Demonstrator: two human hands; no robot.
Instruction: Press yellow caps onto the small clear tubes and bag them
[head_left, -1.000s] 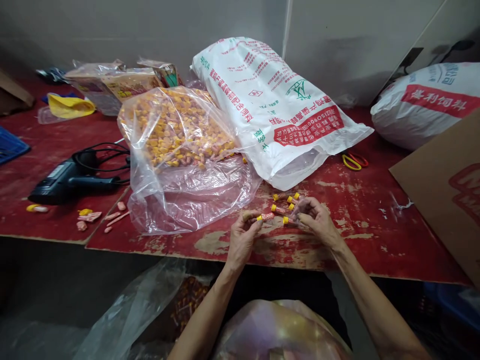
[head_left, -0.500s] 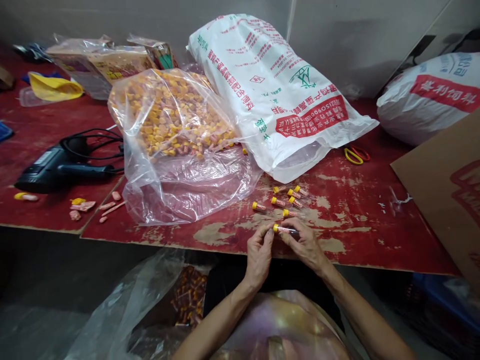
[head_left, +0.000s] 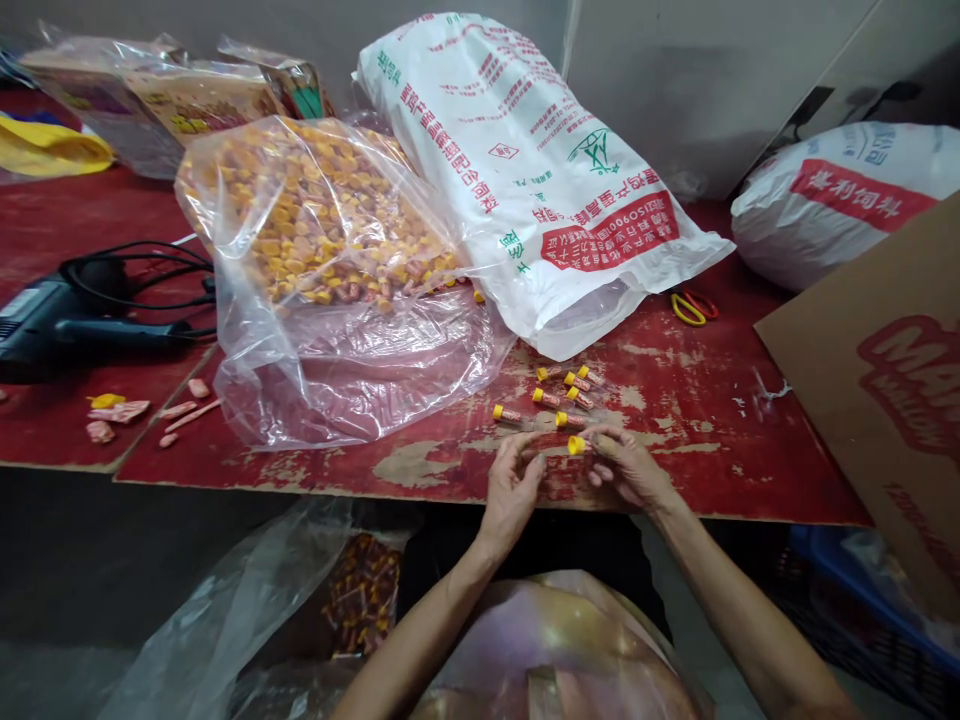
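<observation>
Pinching a yellow-capped tube (head_left: 579, 446) in the right hand (head_left: 626, 468) w/ left hand (head_left: 514, 488) half-curled at its 9 o'clock (touching? can't tell), it sits over the table edge (head_left: 465, 492), so a slip likely drops it off.

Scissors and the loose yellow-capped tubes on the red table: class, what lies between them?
In the head view, only bare, worn red table lies between the scissors and the loose tubes.

We're in a small packing workshop: a scuffed red worktop (head_left: 697, 440), a clear sack of yellow-capped vials (head_left: 322, 230) at centre. Printed white feed sacks (head_left: 525, 170), cardboard (head_left: 877, 400) at right, heat gun (head_left: 67, 315) far left.
</observation>
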